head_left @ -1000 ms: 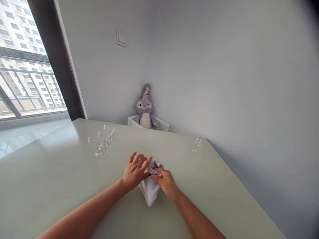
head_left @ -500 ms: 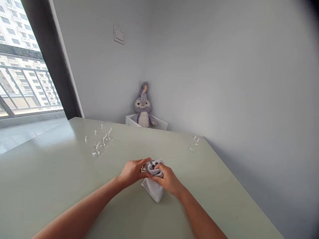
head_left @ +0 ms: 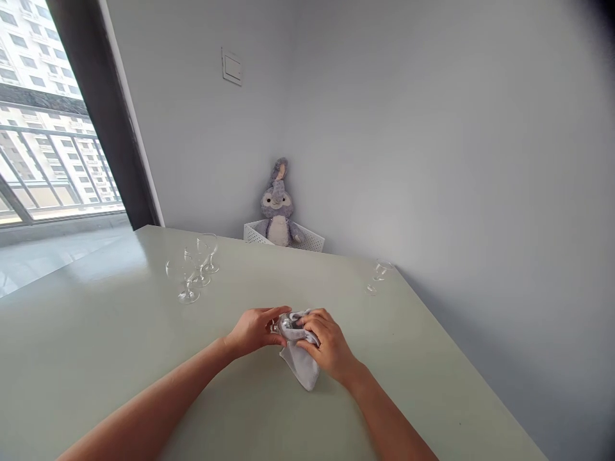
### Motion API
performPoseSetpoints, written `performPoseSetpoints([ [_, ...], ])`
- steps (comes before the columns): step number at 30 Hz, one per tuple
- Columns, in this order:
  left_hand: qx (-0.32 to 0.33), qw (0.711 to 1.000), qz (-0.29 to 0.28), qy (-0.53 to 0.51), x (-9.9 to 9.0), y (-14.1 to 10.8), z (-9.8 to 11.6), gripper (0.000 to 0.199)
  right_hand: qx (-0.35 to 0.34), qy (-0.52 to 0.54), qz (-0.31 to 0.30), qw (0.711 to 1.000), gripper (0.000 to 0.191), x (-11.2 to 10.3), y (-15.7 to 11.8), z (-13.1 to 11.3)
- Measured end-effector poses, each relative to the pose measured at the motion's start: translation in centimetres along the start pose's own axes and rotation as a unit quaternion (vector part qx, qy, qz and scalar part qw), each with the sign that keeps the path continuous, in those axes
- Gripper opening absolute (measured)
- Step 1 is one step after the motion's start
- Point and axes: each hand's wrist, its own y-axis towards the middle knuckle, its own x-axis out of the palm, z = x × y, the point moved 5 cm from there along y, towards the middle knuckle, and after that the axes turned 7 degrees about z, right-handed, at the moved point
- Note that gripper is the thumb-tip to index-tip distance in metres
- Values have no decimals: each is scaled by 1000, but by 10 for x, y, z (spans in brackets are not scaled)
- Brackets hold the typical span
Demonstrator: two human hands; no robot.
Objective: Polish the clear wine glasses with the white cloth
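Observation:
Near the middle of the table, a clear stemmed glass [head_left: 285,324] lies on its side, its mouth toward the right. My left hand [head_left: 254,330] holds it by the stem and lower bowl, thumb and fingers around it. My right hand [head_left: 329,342] grips a light grey cloth [head_left: 302,366] at the mouth of the glass, with fingers partly hidden by the cloth. A corner of the cloth hangs down below the hands.
Three clear stemmed glasses [head_left: 189,294] stand upright at the left back of the pale green table [head_left: 240,410]. Another stemmed glass [head_left: 379,271] stands at the right back. Behind the table's far edge, a plush rabbit [head_left: 278,211] sits in a white basket [head_left: 314,241].
My right hand has moved slightly right, and its fingers have come up over the cloth's edge. The hanging cloth has shifted slightly right. My left hand keeps its hold.

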Motion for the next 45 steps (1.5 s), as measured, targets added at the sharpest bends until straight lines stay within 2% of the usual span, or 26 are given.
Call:
performPoseSetpoints([
  [6,22,999,-20,-24,-5,-2,6,68,93,101,-133,982,39,5,-5,-5],
  [8,44,999,-32,-8,-4,-3,9,68,108,126,-155,974,36,10,-6,-5],
  [11,76,995,-24,52,-3,-3,11,64,146,194,-143,959,25,21,-6,1],
  [13,102,988,2,116,-5,-2,15,58,214,281,-114,929,24,30,-7,11],
  [16,143,967,47,204,-11,-1,22,46,325,422,-40,845,35,41,-12,26],
  [18,159,956,61,238,-15,0,24,42,355,474,-10,806,38,44,-14,28],
  [19,165,954,59,245,-16,0,24,40,354,482,-12,801,40,45,-15,27],
  [21,172,956,42,234,-16,-1,22,37,333,462,-45,820,43,44,-15,20],
  [23,160,967,18,198,-17,-1,17,42,300,403,-84,861,47,41,-14,13],
  [26,80,990,-32,108,-20,1,9,50,226,295,-108,922,41,32,-9,2],
  [28,16,992,-121,9,-18,1,4,47,156,247,-116,949,34,27,-5,-7],
  [30,-23,968,-235,-87,-12,-3,5,42,113,230,-133,957,30,26,-4,-12],
  [31,-30,955,-274,-112,-10,-5,7,41,118,235,-141,955,28,27,-5,-11],
  [32,-31,952,-283,-110,-10,-6,9,41,143,250,-145,947,28,29,-6,-7],
  [33,-25,963,-257,-82,-12,-4,10,41,183,275,-139,934,27,32,-8,-1],
  [34,-12,978,-204,-32,-15,-1,13,40,232,309,-119,914,28,34,-10,7],
  [36,37,993,-65,96,-23,3,21,35,325,393,-57,858,33,39,-13,22],
  [38,93,975,33,199,-26,3,30,31,382,459,2,802,37,45,-17,31],
  [40,136,958,55,248,-25,2,33,28,403,494,24,770,36,50,-18,32],
  [42,162,951,40,261,-22,1,30,26,398,499,18,770,32,52,-18,27],
  [43,168,951,29,258,-22,1,26,26,384,490,7,783,30,50,-18,23],
  [45,166,958,12,233,-21,1,20,32,336,443,-28,831,26,44,-15,13],
])
